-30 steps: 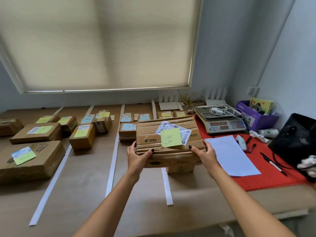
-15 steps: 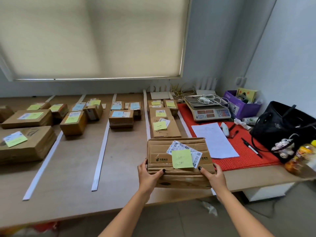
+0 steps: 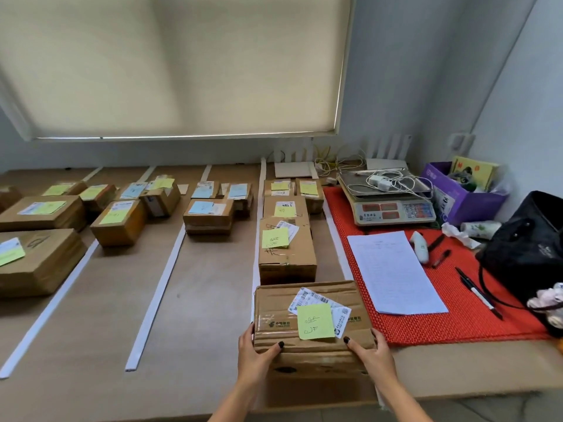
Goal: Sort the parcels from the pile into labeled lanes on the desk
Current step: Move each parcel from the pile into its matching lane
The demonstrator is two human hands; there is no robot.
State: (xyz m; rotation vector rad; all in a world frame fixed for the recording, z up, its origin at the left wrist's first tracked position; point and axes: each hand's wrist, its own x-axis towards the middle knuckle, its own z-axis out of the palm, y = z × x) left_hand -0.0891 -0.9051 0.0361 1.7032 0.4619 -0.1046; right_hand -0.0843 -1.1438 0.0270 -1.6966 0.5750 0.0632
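I hold a flat cardboard parcel (image 3: 307, 327) with a yellow sticky note and a shipping label on top. My left hand (image 3: 255, 354) grips its near left corner and my right hand (image 3: 370, 353) its near right corner. It hovers low over the near end of the rightmost lane, just in front of a taller box (image 3: 286, 251) with a yellow note. White strips (image 3: 158, 296) divide the desk (image 3: 198, 300) into lanes. Several parcels with yellow or blue notes lie in the lanes, such as one box (image 3: 118, 222) and another with a blue note (image 3: 208, 214).
A red mat (image 3: 457, 318) lies right of the lanes with a paper sheet (image 3: 393, 269), pens, and a scale (image 3: 390, 199) with cables. A purple box (image 3: 457, 193) and a black bag (image 3: 530, 251) sit at the far right. The desk edge runs close to me.
The parcel has come down and toward the desk's near edge in the rightmost lane, both hands still on it. My view has dropped, so the box behind it now shows.
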